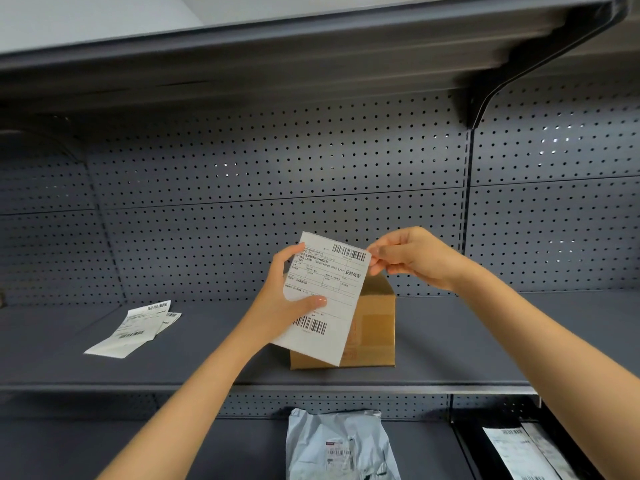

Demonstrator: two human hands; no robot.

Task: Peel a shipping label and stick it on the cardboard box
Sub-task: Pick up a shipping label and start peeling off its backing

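Observation:
A white shipping label sheet (329, 292) with two barcodes is held up in front of a small brown cardboard box (375, 327), hiding the box's left part. My left hand (287, 303) grips the sheet's left edge, thumb across the print. My right hand (412, 258) pinches the sheet's top right corner between thumb and fingertips. The box stands on the grey metal shelf (467, 348), near its front edge.
Loose label sheets (133, 329) lie on the shelf to the left. A grey pegboard wall (277, 174) backs the shelf, with another shelf overhead. On the lower level lie a pale plastic mailer bag (337, 445) and more labels (526, 452) at the right.

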